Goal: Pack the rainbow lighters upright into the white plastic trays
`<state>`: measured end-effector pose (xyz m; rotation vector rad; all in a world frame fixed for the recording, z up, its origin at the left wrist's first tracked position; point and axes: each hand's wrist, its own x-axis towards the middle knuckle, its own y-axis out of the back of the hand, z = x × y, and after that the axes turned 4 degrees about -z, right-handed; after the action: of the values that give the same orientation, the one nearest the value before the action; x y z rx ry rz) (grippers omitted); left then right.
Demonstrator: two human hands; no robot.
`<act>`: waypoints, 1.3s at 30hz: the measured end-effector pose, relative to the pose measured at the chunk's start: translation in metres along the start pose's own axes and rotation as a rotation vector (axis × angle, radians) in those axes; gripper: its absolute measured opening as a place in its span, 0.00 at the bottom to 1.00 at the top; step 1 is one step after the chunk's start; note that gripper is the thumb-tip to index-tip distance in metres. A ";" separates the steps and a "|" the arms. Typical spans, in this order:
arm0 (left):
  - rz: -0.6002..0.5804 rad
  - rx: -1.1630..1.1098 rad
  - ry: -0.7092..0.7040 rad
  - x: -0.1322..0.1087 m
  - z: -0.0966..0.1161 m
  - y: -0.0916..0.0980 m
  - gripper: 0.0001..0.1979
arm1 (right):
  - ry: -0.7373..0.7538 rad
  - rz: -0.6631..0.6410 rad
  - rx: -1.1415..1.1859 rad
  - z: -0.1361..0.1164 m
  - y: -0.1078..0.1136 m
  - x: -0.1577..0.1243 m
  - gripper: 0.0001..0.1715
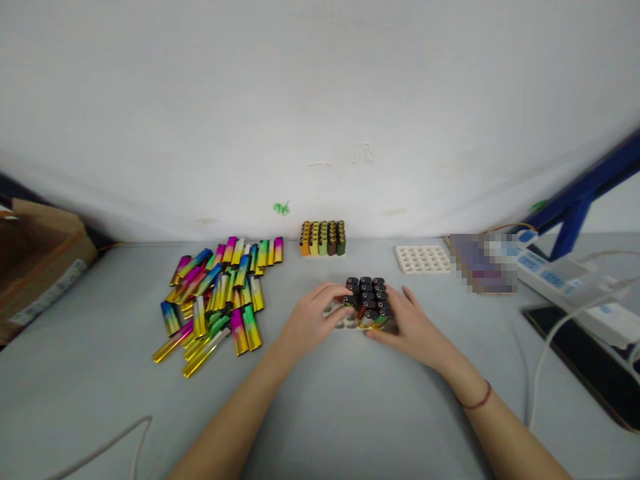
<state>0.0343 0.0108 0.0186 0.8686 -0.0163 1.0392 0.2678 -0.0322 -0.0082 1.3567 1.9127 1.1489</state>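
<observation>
Left hand [313,320], right hand [407,327] cupping lighter tray [367,303], fingers grasping sides; light, rigid, slippery, likely tippy; grip low.

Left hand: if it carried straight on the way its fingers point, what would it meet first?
Probably the upright lighters in the tray, which the left hand already touches; the right hand lies just beyond.

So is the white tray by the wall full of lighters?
No, the white tray shows only bare holes; the lighters stand between both hands.
</observation>
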 end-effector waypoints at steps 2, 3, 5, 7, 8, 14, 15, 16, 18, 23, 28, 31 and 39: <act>-0.008 0.029 0.014 -0.002 0.000 -0.003 0.09 | 0.001 0.010 -0.001 0.000 0.000 0.000 0.45; -0.010 0.042 0.031 -0.003 -0.001 -0.004 0.10 | 0.003 0.013 -0.001 0.000 0.000 0.000 0.45; 0.006 0.068 0.065 -0.004 -0.002 -0.008 0.13 | 0.006 0.011 -0.001 0.000 0.000 0.000 0.46; 0.031 0.103 0.071 -0.005 -0.004 -0.011 0.13 | 0.008 0.010 -0.001 -0.001 0.000 -0.001 0.46; 0.043 0.122 0.063 -0.005 -0.005 -0.012 0.12 | 0.008 0.011 0.000 -0.001 0.000 -0.001 0.46; 0.038 0.175 -0.001 -0.003 -0.003 -0.007 0.09 | -0.006 -0.003 0.003 -0.001 0.000 -0.001 0.46; 0.024 0.180 -0.018 -0.003 -0.002 -0.005 0.08 | -0.004 -0.004 0.003 -0.001 0.000 -0.001 0.46; 0.005 0.181 -0.039 -0.002 -0.001 -0.003 0.08 | -0.001 -0.003 0.003 0.000 0.000 -0.001 0.46; -0.043 0.175 -0.074 -0.001 0.000 0.001 0.10 | 0.004 0.001 0.002 0.000 0.000 -0.001 0.46; 0.054 0.359 0.095 0.001 -0.012 0.025 0.12 | -0.012 -0.007 -0.010 0.002 -0.001 0.000 0.45; 0.114 0.798 0.684 -0.005 -0.031 0.071 0.18 | -0.011 -0.012 -0.011 0.004 -0.003 -0.001 0.46; -0.057 0.826 0.979 -0.010 -0.029 0.091 0.24 | -0.001 0.000 -0.010 0.005 -0.004 -0.001 0.46; -0.203 0.871 0.949 -0.010 -0.021 0.082 0.20 | 0.011 0.016 -0.007 0.005 -0.003 -0.001 0.46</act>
<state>-0.0410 0.0337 0.0513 1.0224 1.3773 1.1796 0.2707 -0.0317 -0.0136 1.3672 1.9072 1.1722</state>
